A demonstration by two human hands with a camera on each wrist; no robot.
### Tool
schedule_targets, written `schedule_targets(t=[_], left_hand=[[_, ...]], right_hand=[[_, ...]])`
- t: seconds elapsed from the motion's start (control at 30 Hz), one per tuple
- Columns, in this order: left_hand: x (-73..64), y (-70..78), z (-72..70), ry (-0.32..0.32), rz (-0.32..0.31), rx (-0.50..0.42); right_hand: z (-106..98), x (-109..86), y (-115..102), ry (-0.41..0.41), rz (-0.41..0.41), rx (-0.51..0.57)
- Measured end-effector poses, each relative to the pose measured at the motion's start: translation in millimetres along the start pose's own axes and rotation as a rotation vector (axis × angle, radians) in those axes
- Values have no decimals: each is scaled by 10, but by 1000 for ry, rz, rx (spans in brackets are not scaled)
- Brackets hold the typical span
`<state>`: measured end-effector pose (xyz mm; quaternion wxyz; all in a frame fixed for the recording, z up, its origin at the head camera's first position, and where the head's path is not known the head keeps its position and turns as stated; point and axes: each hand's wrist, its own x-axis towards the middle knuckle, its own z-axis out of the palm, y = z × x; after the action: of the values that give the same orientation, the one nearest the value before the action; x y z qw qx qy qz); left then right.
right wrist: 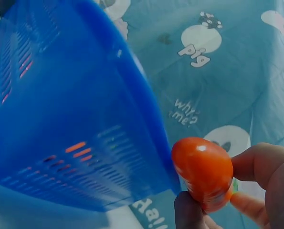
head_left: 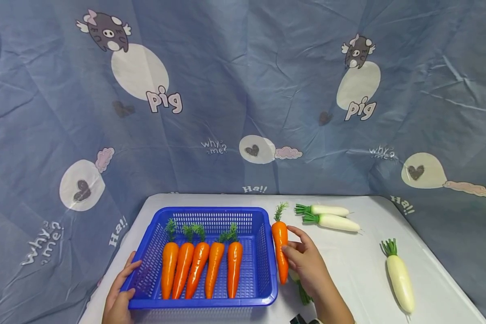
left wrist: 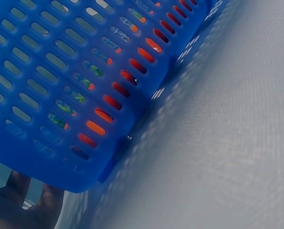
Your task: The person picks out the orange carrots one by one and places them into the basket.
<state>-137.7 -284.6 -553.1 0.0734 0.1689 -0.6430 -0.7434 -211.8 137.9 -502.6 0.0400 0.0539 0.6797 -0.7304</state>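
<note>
A blue plastic basket (head_left: pixel 202 303) stands on the white table with several orange carrots (head_left: pixel 197 270) lying side by side in it, green tops toward the back. At its left side my left hand (head_left: pixel 119 294) grips the rim; in the left wrist view its fingers (left wrist: pixel 48 202) show at the basket's corner. My right hand (head_left: pixel 308 261) pinches another carrot (head_left: pixel 281 247) between thumb and fingers, just outside the basket's right rim. The right wrist view shows that carrot (right wrist: pixel 204 171) end-on beside the basket wall (right wrist: pixel 84 95).
Two white radishes (head_left: pixel 334 222) with green stems lie at the back right. Another white radish (head_left: pixel 401 283) lies near the table's right edge. Partly hidden under my right hand is a further radish with green stems (head_left: pixel 304 294). A blue printed cloth (head_left: pixel 227 90) hangs behind the table.
</note>
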Motion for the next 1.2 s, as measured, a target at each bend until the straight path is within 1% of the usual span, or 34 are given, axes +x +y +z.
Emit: schedule_targets(t=[0.1, 0.27, 0.47, 0.6, 0.8, 0.97, 1.2], left_hand=[[0, 3, -2, -1, 2, -2], [14, 17, 15, 13, -18, 2], [22, 20, 3, -4, -21, 11], [11, 18, -3, -15, -15, 23], [15, 23, 1, -13, -33, 28], [20, 33, -3, -18, -39, 20], [21, 21, -13, -25, -39, 23]], right_hand=[[25, -15, -16, -12, -24, -7], [75, -36, -39, -13, -53, -33], [152, -58, -91, -5, -47, -70], [203, -79, -128, -18, -45, -61], [260, -94, -144, -26, -61, -60], [295, -99, -142, -18, -68, -58], [324, -112, -158, -4, -71, -84]])
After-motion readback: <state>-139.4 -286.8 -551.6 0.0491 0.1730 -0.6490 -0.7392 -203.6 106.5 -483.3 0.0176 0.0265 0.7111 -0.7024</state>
